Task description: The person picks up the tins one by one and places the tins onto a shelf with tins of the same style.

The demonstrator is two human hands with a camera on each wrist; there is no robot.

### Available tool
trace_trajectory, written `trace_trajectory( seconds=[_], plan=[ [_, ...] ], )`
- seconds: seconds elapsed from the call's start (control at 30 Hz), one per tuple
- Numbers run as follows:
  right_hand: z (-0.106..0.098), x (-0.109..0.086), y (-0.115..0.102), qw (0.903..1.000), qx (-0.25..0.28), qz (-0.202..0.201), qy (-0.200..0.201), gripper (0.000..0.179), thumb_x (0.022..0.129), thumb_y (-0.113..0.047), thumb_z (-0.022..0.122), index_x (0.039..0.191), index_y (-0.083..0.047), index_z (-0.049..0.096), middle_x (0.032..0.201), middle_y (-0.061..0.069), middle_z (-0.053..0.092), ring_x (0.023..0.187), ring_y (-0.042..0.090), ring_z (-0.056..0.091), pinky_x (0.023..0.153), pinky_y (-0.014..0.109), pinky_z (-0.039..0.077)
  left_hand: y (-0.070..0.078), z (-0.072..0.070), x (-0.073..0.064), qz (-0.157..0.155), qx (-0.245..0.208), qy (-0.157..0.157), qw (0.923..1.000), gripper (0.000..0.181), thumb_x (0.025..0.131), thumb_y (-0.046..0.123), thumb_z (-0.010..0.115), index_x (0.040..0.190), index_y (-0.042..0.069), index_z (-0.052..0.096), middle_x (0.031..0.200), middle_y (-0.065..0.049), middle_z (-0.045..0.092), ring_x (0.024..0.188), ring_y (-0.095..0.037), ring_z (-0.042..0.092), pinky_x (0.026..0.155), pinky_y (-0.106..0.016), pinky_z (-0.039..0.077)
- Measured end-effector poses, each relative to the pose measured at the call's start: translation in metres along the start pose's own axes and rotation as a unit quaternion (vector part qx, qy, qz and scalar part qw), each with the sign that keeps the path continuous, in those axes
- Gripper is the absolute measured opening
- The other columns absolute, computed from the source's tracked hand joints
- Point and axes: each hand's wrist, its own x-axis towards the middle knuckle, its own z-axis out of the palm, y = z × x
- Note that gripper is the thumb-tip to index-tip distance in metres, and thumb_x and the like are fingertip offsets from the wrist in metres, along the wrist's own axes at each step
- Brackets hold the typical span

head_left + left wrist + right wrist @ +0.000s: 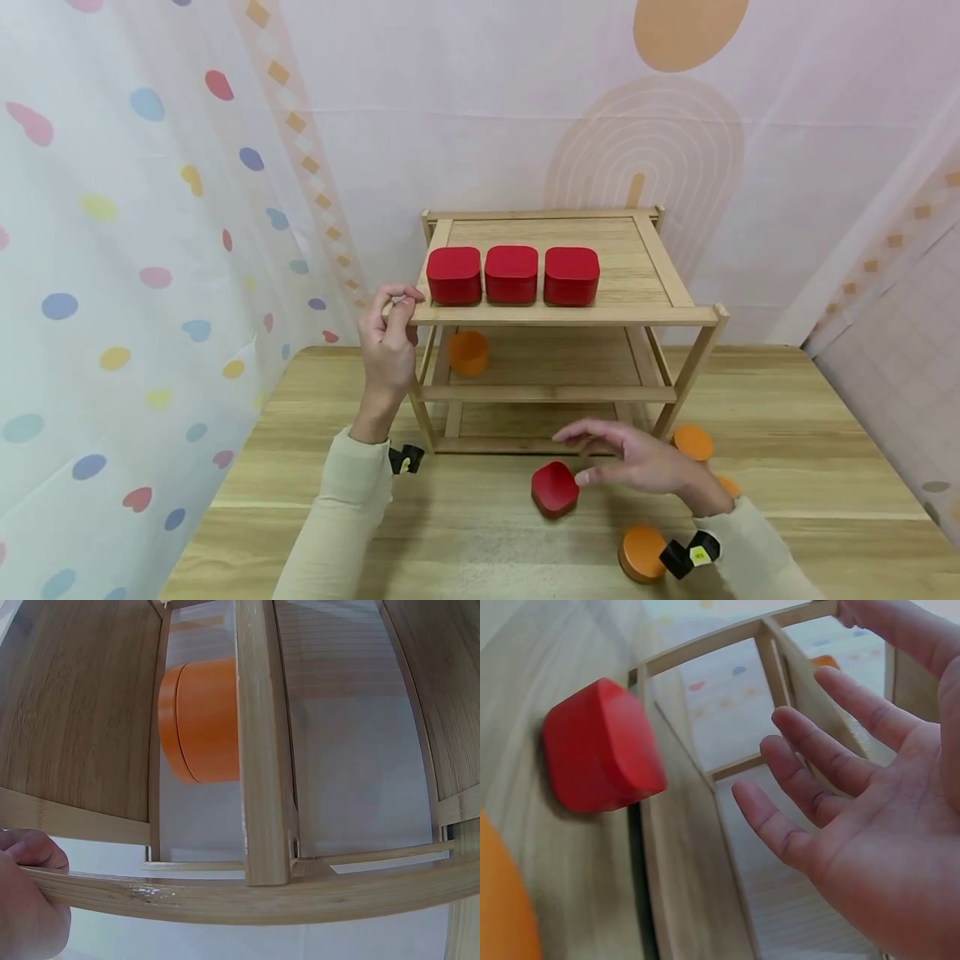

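At the top left front corner of a wooden rack (562, 316), my left hand (388, 343) grips the frame, fingers curled over it. Three red rounded-square boxes (512, 273) stand in a row on the top shelf, from its left side toward the middle. My right hand (637, 458) hovers with fingers spread and relaxed, its palm showing bare in the right wrist view. Just left of its thumb, another red box (555, 492) sits on the table before the rack. An orange round box (206, 720) is on the middle shelf at the left.
On the wooden table (277, 500), an orange round box (643, 554) lies near my right wrist. A second orange box (692, 443) stands right of the rack, and a third (727, 486) is mostly hidden by the wrist. A patterned curtain (480, 158) hangs behind.
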Motion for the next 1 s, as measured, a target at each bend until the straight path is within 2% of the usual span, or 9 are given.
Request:
trace_trajectory(
  seconds=[0.13, 0.23, 0.37, 0.5, 1.0],
  plan=[
    [0.006, -0.002, 0.010, 0.9995, -0.015, 0.027, -0.009, 0.045, 0.094, -0.015, 0.067, 0.136, -0.008, 0.053, 0.136, 0.011, 0.057, 0.121, 0.018, 0.055, 0.105, 0.037, 0.044, 0.000, 0.000, 0.000, -0.002, -0.002, 0.000, 1.0000, 0.023, 0.100, 0.007, 0.041, 0.095, -0.009, 0.057, 0.051, 0.003, 0.035, 0.042, -0.009, 0.030, 0.041, -0.021, 0.026],
    [0.011, -0.003, 0.015, 0.9989, -0.012, 0.042, -0.016, 0.048, 0.093, -0.018, 0.068, 0.137, -0.009, 0.052, 0.138, 0.015, 0.054, 0.122, 0.028, 0.055, 0.105, 0.041, 0.044, 0.000, 0.001, -0.001, -0.001, -0.002, 0.000, 1.0000, 0.023, 0.099, 0.007, 0.041, 0.095, -0.009, 0.056, 0.051, 0.003, 0.036, 0.043, -0.009, 0.030, 0.041, -0.021, 0.026],
    [0.015, -0.003, 0.022, 0.9991, -0.003, 0.032, -0.030, 0.051, 0.094, -0.017, 0.068, 0.139, -0.002, 0.049, 0.137, 0.024, 0.051, 0.118, 0.040, 0.055, 0.102, 0.045, 0.046, 0.000, 0.001, 0.000, 0.000, -0.005, 0.001, 1.0000, 0.023, 0.099, 0.007, 0.041, 0.095, -0.010, 0.056, 0.051, 0.003, 0.036, 0.043, -0.010, 0.030, 0.041, -0.020, 0.026],
    [0.018, -0.003, 0.029, 0.9991, -0.006, 0.025, -0.034, 0.054, 0.093, -0.017, 0.068, 0.139, 0.002, 0.047, 0.135, 0.024, 0.053, 0.115, 0.040, 0.057, 0.100, 0.045, 0.048, 0.000, 0.001, 0.000, -0.002, -0.009, 0.002, 1.0000, 0.023, 0.099, 0.007, 0.041, 0.096, -0.010, 0.056, 0.051, 0.003, 0.036, 0.042, -0.010, 0.030, 0.041, -0.020, 0.027],
    [0.025, -0.003, 0.046, 0.9954, -0.004, 0.091, -0.030, 0.066, 0.089, -0.026, 0.074, 0.144, -0.004, 0.045, 0.134, 0.011, 0.056, 0.119, 0.029, 0.054, 0.101, 0.042, 0.045, 0.000, 0.000, 0.000, 0.002, -0.002, 0.000, 1.0000, 0.024, 0.100, 0.007, 0.040, 0.095, -0.010, 0.056, 0.049, 0.004, 0.035, 0.041, -0.010, 0.030, 0.040, -0.021, 0.027]
  ],
)
